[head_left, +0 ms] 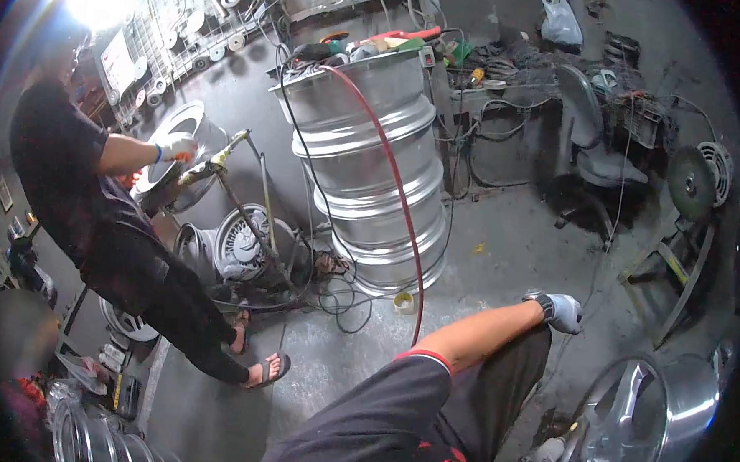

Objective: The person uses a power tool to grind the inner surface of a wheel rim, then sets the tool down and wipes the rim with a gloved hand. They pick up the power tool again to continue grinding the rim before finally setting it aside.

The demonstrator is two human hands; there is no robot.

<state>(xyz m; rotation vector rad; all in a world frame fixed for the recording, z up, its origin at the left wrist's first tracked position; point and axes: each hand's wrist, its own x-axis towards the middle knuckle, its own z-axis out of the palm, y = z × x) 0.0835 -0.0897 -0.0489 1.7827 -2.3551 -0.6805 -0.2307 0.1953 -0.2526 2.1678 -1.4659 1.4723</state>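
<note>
My left hand (564, 314), in a grey-white glove with a dark watch at the wrist, rests over my bent knee. Its fingers look curled, and I see nothing in them. Below it, beside a polished alloy wheel (690, 407) at the lower right, is a small grey power tool (542, 459) with a yellowish tip. The spokes of the wheel face partly towards me. I cannot make out my right hand; the bottom edge cuts off that side of my body.
A co-worker (80, 166) stands left, a gloved hand at a wheel on a stand (223, 160). Stacked rims (365, 164) carry tools and a red hose (383, 140). An office chair (581, 117) and a disc machine (692, 183) stand right. Another person (17, 338) is lower left.
</note>
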